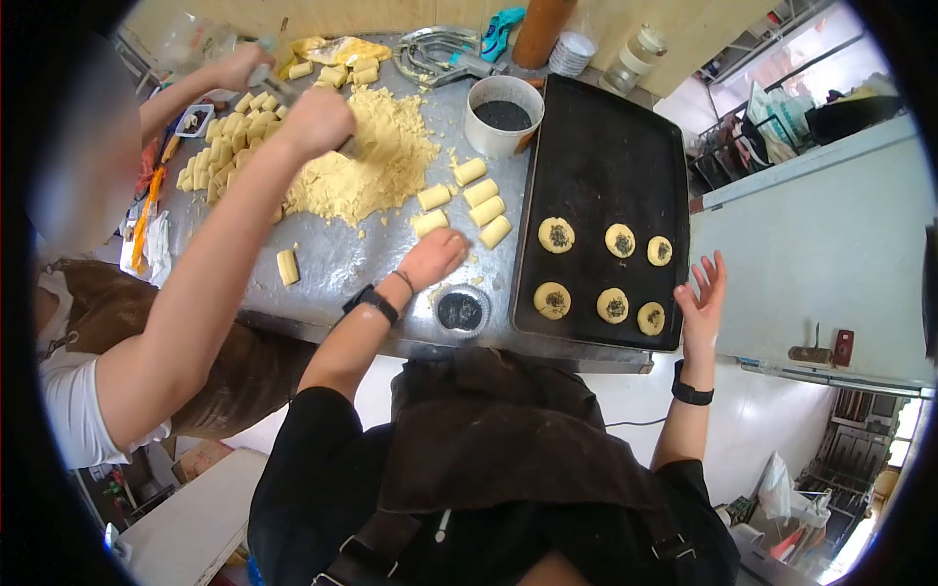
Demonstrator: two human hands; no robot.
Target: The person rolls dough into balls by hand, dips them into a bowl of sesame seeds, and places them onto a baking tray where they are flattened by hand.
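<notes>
My left hand [437, 257] is low over the metal table, its fingers curled together just below a short dough cylinder [430, 224]. Whatever the fingers hold, if anything, is hidden. Several more dough cylinders [484, 191] lie beyond it, and a small clear cup of black seeds [461, 311] stands close to the wrist. My right hand [702, 293] is open, fingers spread, at the right edge of a black baking tray [606, 146]. On the tray's near half, several round flat dough pieces [612, 305] carry dark seeds in their centres.
A white tub of black seeds [503, 115] stands beside the tray. At left, a co-worker's hand [322, 122] grips a tool over crumbly yellow dough [376, 161]; many dough cylinders [230, 146] are piled behind that arm. Metal frames [440, 54] and a glass jar [635, 59] line the back.
</notes>
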